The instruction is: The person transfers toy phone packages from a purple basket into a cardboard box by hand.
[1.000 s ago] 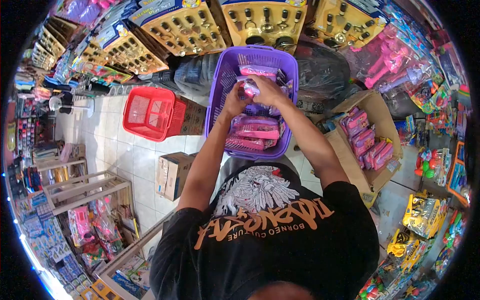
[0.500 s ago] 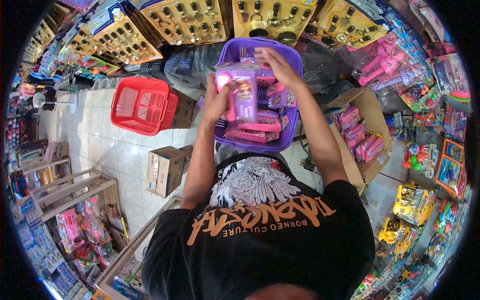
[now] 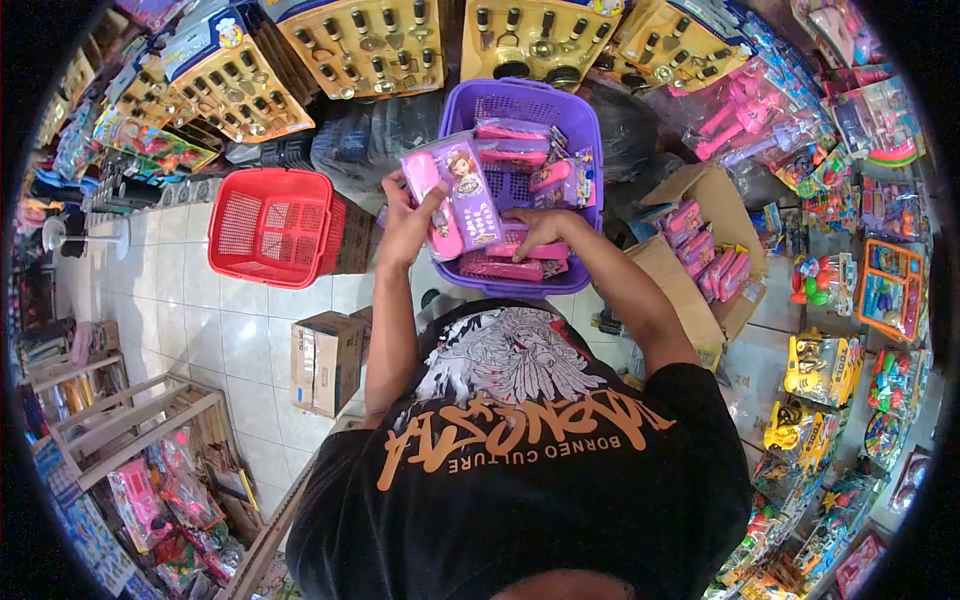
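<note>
My left hand (image 3: 408, 222) is closed around a pink-and-purple toy pack (image 3: 466, 195), its thumb across the pink part. The pack has a cartoon figure printed near its top and is held tilted over the left side of a purple basket (image 3: 592, 120). Inside the basket, my right hand (image 3: 550, 230) has its fingers round a pink pack (image 3: 543, 251) near the front. Other pink packs (image 3: 512, 150) lie at the back of the basket, and a smaller pack (image 3: 552, 178) rests along its right side.
A red basket (image 3: 325, 225) stands on the tiled floor to the left, with a closed carton (image 3: 318, 365) nearer me. To the right, an open carton (image 3: 655, 285) holds several pink packs. Kitchen tool sets (image 3: 365, 50) hang behind; bagged toys (image 3: 825, 368) line the right.
My right hand has come down from the back of the basket to a pink pack near the front. The pack in my left hand has shifted left and tilted.
</note>
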`<state>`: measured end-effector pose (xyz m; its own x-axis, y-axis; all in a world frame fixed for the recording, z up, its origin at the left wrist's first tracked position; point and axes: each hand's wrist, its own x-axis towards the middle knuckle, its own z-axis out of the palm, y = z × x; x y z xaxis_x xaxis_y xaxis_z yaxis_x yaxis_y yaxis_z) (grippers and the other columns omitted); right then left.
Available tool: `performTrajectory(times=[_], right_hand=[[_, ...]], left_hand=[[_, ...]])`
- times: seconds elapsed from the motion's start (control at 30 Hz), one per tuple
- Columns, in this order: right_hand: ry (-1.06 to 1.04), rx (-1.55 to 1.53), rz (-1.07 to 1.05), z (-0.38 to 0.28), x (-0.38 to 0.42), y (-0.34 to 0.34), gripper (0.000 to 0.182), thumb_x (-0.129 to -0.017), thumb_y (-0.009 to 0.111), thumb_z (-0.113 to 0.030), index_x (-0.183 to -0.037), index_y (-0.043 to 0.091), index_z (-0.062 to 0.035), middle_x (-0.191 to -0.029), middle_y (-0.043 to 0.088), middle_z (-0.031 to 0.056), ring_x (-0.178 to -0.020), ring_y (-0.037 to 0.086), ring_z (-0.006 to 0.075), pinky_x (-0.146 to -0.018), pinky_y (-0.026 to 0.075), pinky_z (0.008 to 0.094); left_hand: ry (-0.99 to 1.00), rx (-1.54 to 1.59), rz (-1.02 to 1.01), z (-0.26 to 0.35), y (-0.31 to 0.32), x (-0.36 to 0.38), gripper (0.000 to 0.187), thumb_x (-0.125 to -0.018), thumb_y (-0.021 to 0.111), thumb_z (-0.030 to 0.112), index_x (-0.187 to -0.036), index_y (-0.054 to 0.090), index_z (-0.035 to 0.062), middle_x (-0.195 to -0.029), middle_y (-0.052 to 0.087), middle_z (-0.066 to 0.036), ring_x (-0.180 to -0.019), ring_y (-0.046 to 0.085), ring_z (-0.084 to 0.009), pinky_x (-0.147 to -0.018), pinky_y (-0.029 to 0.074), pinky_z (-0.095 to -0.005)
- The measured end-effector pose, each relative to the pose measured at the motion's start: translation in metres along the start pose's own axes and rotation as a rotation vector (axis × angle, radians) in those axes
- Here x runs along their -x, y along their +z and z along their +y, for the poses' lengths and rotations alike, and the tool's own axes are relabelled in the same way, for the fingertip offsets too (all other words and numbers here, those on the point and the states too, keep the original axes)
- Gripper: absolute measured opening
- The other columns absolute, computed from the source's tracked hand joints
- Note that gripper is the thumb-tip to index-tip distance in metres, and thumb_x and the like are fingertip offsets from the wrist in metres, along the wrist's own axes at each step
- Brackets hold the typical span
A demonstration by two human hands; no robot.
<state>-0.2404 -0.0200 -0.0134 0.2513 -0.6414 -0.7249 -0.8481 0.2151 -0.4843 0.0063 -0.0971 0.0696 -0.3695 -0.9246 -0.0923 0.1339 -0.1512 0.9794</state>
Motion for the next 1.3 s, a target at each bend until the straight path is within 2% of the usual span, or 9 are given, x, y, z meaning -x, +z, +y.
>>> performTrajectory(times=[0.2, 0.47, 0.6, 0.7, 0.8, 1.03, 1.13, 1.2, 1.3], right_hand=[[-0.025, -0.075, 0.041, -0.03, 0.041, -0.023, 0.105, -0.054, 0.079, -0.045, -0.135, 0.027, -0.0018, -0.133, 0.036, 0.0207, -0.122, 0.037, 0.0304, -0.101, 0.031, 0.0353], [-0.275, -0.195, 0.384, -0.072, 0.132, -0.06, 0.095, -0.058, 0.081, -0.031, -0.133, 0.03, -0.001, -0.129, 0.041, 0.0172, -0.119, 0.041, 0.0265, -0.098, 0.033, 0.0337], [-0.386, 0.01, 0.558, -0.118, 0.166, -0.074, 0.1, -0.052, 0.081, -0.037, -0.132, 0.032, -0.0025, -0.129, 0.042, 0.0187, -0.121, 0.039, 0.0294, -0.101, 0.029, 0.0365], [-0.395, 0.296, 0.746, -0.143, 0.169, -0.066, 0.095, -0.052, 0.079, -0.033, -0.133, 0.035, -0.0106, -0.133, 0.04, 0.0111, -0.126, 0.032, 0.0274, -0.103, 0.022, 0.0435], [-0.385, 0.419, 0.81, -0.158, 0.166, -0.059, 0.092, -0.052, 0.078, -0.027, -0.133, 0.036, -0.0202, -0.138, 0.035, 0.0053, -0.131, 0.025, 0.0268, -0.102, 0.018, 0.0532], [-0.239, 0.564, 0.789, -0.161, 0.162, -0.041, 0.088, -0.056, 0.077, -0.027, -0.133, 0.036, -0.0279, -0.145, 0.017, 0.0085, -0.133, 0.016, 0.0336, -0.103, 0.012, 0.0591], [-0.11, 0.444, 0.881, -0.158, 0.163, -0.035, 0.091, -0.057, 0.078, -0.029, -0.136, 0.032, -0.0257, -0.146, 0.01, 0.0145, -0.133, 0.01, 0.0381, -0.103, 0.01, 0.059], [-0.121, 0.173, 1.121, -0.152, 0.162, -0.028, 0.096, -0.06, 0.077, -0.028, -0.139, 0.023, -0.0235, -0.145, 0.006, 0.0214, -0.133, 0.006, 0.0402, -0.104, 0.008, 0.0582], [-0.171, -0.028, 1.203, -0.14, 0.152, -0.008, 0.096, -0.066, 0.073, -0.023, -0.14, 0.013, -0.0113, -0.143, 0.006, 0.0254, -0.134, 0.005, 0.0389, -0.106, 0.009, 0.0488]], left_hand=[[-0.024, 0.126, 0.017, 0.013, -0.018, -0.004, 0.051, -0.084, 0.061, 0.015, -0.119, 0.027, 0.0038, -0.087, 0.059, -0.011, -0.072, 0.058, -0.0119, -0.058, 0.048, -0.0232], [-0.039, 0.16, -0.003, 0.01, -0.028, -0.009, 0.043, -0.087, 0.058, 0.019, -0.116, 0.031, 0.0027, -0.099, 0.055, -0.011, -0.083, 0.055, -0.0113, -0.067, 0.048, -0.0239], [-0.13, 0.19, -0.188, 0.004, -0.018, -0.013, 0.04, -0.09, 0.053, 0.028, -0.115, 0.033, 0.0047, -0.101, 0.052, -0.008, -0.088, 0.053, -0.012, -0.075, 0.046, -0.027], [-0.301, 0.341, -0.271, 0.005, -0.006, -0.012, 0.039, -0.091, 0.047, 0.037, -0.112, 0.036, 0.0061, -0.102, 0.052, -0.007, -0.089, 0.052, -0.0129, -0.078, 0.046, -0.0296], [-0.374, 0.562, -0.572, 0.009, 0.003, -0.007, 0.052, -0.091, 0.039, 0.046, -0.124, 0.035, 0.0056, -0.115, 0.049, -0.008, -0.11, 0.049, -0.0167, -0.092, 0.042, -0.0345], [-0.34, 0.542, -0.635, -0.013, 0.002, -0.004, 0.069, -0.08, 0.062, 0.034, -0.129, 0.024, 0.0046, -0.121, 0.044, -0.014, -0.113, 0.047, -0.0232, -0.094, 0.042, -0.0363], [-0.317, 0.61, -0.636, -0.016, -0.002, -0.002, 0.064, -0.079, 0.062, 0.027, -0.128, 0.027, 0.0054, -0.121, 0.045, -0.013, -0.111, 0.048, -0.0225, -0.093, 0.043, -0.0358], [-0.309, 0.692, -0.619, -0.016, -0.004, -0.001, 0.062, -0.078, 0.063, 0.024, -0.126, 0.029, 0.0059, -0.121, 0.045, -0.013, -0.111, 0.049, -0.0221, -0.092, 0.043, -0.0357], [-0.267, 0.71, -0.529, -0.01, -0.011, 0.004, 0.062, -0.078, 0.062, 0.022, -0.127, 0.027, 0.008, -0.122, 0.045, -0.012, -0.11, 0.049, -0.0209, -0.092, 0.043, -0.0357]])
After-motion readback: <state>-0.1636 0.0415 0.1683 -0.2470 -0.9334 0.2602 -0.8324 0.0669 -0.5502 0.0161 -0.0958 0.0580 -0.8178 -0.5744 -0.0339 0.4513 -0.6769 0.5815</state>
